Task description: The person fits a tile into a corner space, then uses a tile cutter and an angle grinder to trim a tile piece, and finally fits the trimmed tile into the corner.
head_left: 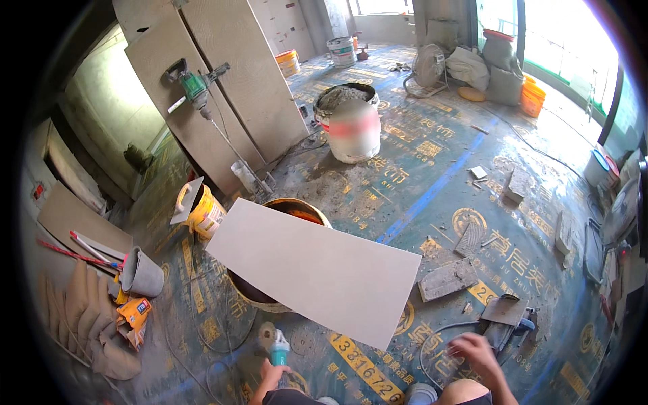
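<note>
My left hand grips a teal angle grinder, its disc end pointing away from me. Just beyond it, a large pale grey tile rests tilted across a round tub and covers most of its opening. My right hand hangs in the air above my knee, fingers loosely bent and slightly blurred, with nothing visible in them. Close to that hand, on the floor, is a dark power tool with a small grey plate over it.
Mortar-crusted blocks lie right of the tile. A mixing drill leans against large boards. Ahead stands a mortar-filled bucket; a yellow bucket is at left. Cables loop over the printed floor covering.
</note>
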Motion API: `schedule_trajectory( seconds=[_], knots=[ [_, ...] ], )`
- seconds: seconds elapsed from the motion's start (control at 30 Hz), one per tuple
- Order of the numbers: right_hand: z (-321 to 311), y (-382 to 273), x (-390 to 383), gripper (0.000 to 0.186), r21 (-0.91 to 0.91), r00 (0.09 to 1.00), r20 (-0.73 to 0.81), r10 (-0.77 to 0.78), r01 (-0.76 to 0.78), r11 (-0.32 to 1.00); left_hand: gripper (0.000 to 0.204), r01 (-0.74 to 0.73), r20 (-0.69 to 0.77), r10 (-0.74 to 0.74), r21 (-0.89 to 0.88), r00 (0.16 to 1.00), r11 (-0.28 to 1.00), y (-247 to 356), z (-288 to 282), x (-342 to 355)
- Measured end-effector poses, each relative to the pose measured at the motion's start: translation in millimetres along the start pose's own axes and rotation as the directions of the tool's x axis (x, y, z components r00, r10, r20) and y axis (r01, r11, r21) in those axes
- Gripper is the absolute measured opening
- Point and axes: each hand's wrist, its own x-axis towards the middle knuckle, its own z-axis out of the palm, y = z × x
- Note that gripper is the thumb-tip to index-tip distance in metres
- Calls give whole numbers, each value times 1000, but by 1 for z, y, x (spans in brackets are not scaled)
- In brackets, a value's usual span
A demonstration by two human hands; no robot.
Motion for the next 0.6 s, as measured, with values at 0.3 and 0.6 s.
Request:
schedule_trajectory(
  seconds=[0.3,0.6],
  knots=[
    [171,131,54,71,82,439,872,215,-564,821,48,100,857,260,-336,444,937,121,12,-93],
    [196,165,38,43,533,726,653,214,-642,551,71,-453,891,308,-135,334,881,172,26,-164]
  ],
)
